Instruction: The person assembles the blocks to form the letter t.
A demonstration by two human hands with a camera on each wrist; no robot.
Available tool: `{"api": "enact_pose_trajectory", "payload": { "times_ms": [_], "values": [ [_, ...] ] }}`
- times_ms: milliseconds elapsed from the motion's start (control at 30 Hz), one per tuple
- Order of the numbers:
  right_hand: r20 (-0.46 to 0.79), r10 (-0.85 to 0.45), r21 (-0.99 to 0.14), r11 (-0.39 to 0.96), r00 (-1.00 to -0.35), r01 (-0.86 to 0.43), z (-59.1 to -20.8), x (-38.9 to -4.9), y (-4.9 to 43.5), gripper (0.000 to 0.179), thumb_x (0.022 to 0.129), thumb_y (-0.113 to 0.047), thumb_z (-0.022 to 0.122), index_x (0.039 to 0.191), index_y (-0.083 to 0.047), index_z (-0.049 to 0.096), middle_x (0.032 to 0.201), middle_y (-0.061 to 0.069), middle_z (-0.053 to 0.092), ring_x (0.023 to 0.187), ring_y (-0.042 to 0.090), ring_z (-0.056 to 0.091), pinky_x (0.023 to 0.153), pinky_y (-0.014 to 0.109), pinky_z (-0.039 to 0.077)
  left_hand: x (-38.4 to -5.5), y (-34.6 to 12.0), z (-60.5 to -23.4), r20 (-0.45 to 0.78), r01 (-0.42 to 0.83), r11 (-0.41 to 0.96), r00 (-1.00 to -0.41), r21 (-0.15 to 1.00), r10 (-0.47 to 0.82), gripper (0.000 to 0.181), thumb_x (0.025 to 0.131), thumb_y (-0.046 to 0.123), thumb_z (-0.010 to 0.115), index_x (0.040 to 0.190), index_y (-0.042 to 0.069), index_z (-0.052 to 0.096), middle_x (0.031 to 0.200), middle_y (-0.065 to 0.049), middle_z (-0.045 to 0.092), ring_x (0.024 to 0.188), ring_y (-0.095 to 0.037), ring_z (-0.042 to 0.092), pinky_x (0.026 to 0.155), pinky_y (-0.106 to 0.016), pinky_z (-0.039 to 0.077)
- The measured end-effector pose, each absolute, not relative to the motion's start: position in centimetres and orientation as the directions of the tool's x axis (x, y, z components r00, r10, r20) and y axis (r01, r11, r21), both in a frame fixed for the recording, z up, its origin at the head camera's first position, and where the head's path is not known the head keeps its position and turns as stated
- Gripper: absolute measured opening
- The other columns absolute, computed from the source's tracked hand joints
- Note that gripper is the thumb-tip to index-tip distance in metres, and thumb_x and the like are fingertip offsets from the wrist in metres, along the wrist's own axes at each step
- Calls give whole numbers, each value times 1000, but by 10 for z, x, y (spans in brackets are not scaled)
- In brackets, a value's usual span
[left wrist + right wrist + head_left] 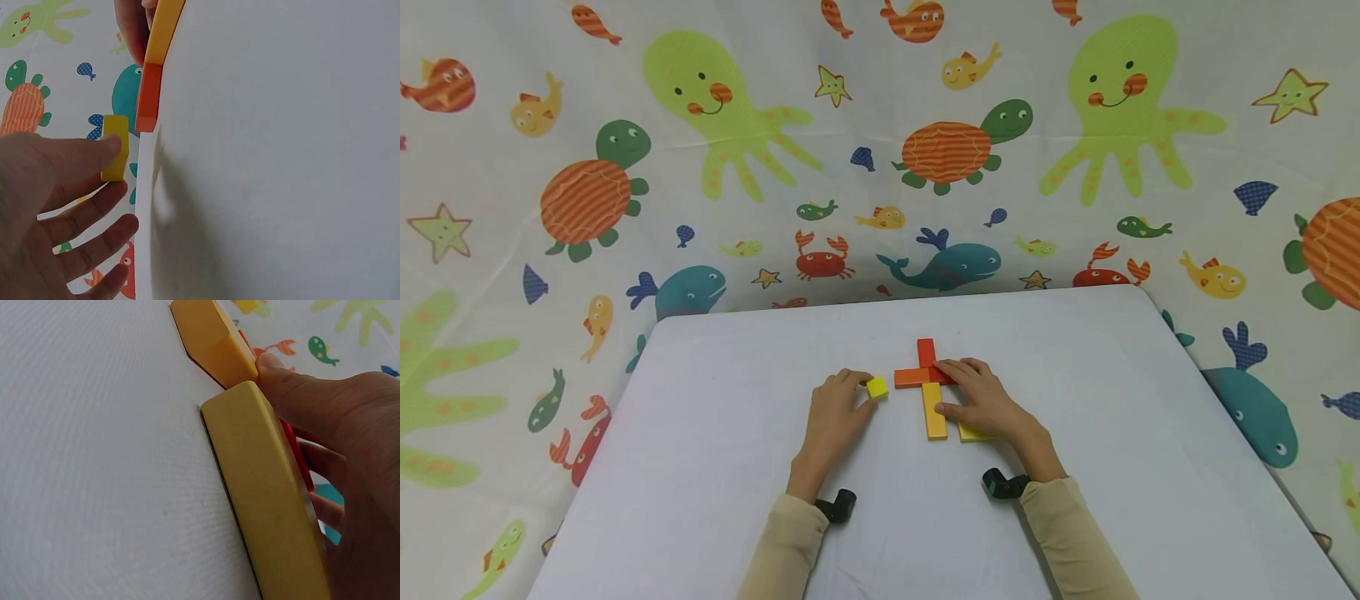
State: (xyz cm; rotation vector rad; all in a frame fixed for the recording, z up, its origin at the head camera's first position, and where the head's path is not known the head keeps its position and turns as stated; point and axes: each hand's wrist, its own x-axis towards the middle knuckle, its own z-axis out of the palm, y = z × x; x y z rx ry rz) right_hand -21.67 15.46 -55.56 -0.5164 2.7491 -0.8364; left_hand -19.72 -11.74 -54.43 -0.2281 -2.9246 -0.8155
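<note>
My left hand (835,417) pinches a small yellow block (877,387) between thumb and index finger, its other fingers spread loosely in the left wrist view. Just right of it lies an orange block (912,378), part of a cross-like arrangement with an upright red block (926,353), another red block (936,375) partly under the right fingers, and an amber block (935,417). My right hand (985,400) rests over this arrangement, fingertips at the red block and thumb touching the amber one. A pale yellow block (262,487) lies under the right palm, partly hidden in the head view.
The blocks lie on a white-covered table (715,467). Behind it hangs a cloth (865,92) printed with sea animals. Both wrists carry small black devices, one on the left (838,507) and one on the right (1004,484).
</note>
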Motion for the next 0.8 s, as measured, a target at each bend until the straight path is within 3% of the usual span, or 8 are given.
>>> {"api": "enact_pose_trajectory", "payload": {
  "times_ms": [800],
  "values": [
    [-118, -385, -582, 774, -916, -250, -557, -216, 154, 79, 95, -45, 73, 162, -25, 37, 167, 7, 40, 156, 44, 23, 119, 74, 28, -183, -110, -543, 143, 219, 811, -975, 542, 168, 31, 90, 19, 81, 119, 13, 74, 111, -4, 73, 100, -25, 64, 95, -50, 50]
  ]
}}
